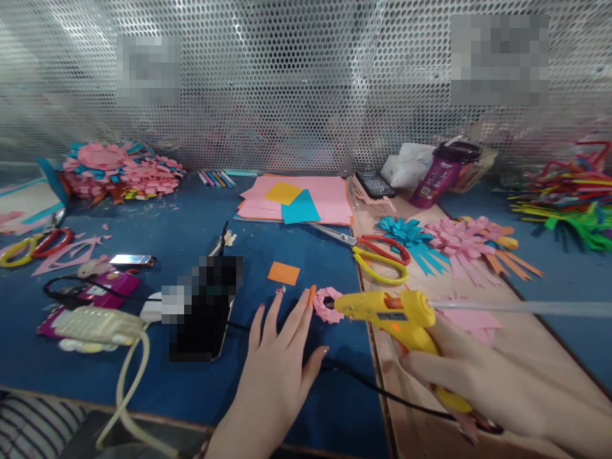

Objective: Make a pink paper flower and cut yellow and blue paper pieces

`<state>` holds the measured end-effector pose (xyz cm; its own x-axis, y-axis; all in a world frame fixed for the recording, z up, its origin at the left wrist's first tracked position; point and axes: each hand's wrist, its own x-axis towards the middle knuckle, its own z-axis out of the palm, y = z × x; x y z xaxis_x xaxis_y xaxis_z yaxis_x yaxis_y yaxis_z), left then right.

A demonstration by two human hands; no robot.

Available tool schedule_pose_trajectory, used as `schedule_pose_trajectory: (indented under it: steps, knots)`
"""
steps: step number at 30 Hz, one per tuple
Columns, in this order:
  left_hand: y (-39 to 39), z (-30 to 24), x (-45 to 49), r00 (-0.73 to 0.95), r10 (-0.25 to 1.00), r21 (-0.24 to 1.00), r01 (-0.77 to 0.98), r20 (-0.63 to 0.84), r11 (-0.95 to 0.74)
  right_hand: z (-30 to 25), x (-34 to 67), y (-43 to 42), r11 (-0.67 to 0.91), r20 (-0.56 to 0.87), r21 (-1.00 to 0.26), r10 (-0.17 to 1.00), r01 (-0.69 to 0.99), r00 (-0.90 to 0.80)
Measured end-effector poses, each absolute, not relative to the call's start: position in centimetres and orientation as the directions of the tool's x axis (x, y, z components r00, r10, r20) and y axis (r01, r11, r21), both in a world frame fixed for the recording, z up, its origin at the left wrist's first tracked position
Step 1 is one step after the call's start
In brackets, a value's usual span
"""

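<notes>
My right hand (478,382) is closed round the handle of a yellow glue gun (401,317). Its nozzle points left at a small pink folded paper piece (327,305) on the blue table. A clear glue stick (521,308) juts from the gun's back. My left hand (280,370) lies flat on the table with fingers spread, its fingertip touching the pink piece's left edge. A small orange paper square (284,273) sits just beyond my left hand.
Scissors (382,252) with red and yellow handles lie near a stack of pink paper (329,197). Finished paper flowers (454,239) rest on a brown board (526,357). A dark phone (203,312), cables (124,382) and more flowers (119,167) fill the left. Perforated metal wall behind.
</notes>
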<state>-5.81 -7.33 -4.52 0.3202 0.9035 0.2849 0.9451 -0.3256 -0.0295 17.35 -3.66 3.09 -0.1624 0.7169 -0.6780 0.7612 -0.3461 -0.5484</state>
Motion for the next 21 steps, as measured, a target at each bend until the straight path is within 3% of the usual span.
schedule_pose_trajectory:
  steps: [8, 16, 21]
  knots:
    - [-7.4, -4.5, -5.8, 0.304, 0.906, -0.010, 0.949, 0.293, -0.315, 3.8, 16.8, -3.6, -0.359, -0.726, -0.541, 0.655, 0.761, -0.208]
    - [-7.3, -4.4, -5.8, 0.306, 0.909, -0.022, 0.950, 0.282, -0.312, 2.9, 17.4, -3.8, -0.320, -0.706, -0.523, 0.681, 0.790, -0.192]
    - [-7.4, -4.5, -5.7, 0.306, 0.908, -0.055, 0.951, 0.286, -0.304, 2.3, 17.8, -4.0, -0.333, -0.658, -0.574, 0.731, 0.748, -0.180]
